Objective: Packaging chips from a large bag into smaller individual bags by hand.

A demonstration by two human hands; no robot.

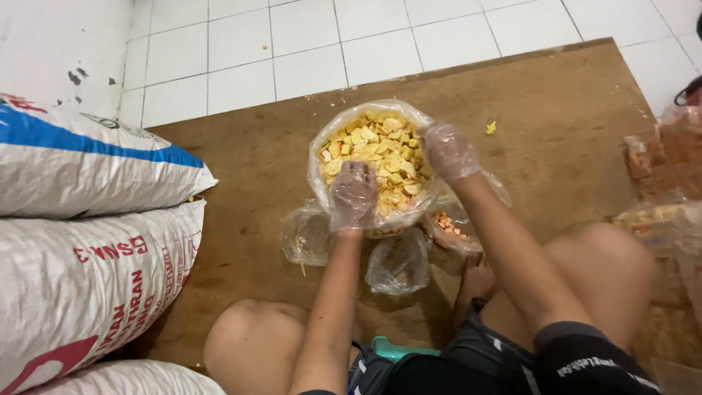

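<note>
Your left hand [353,194]: gloved, fingers closed on the rim of the chip bag [380,157]
Your right hand [448,151]: gloved, gripping the far rim
Hidden: bag bottom, behind 3 small bags [398,262]

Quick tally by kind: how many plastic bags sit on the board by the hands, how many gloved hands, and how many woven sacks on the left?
Large clear bag of yellow chips: 1
Small clear plastic bags below it: 3
Gloved hands, left hand and right hand: 2
White woven sacks: 3
Total: 9
</note>
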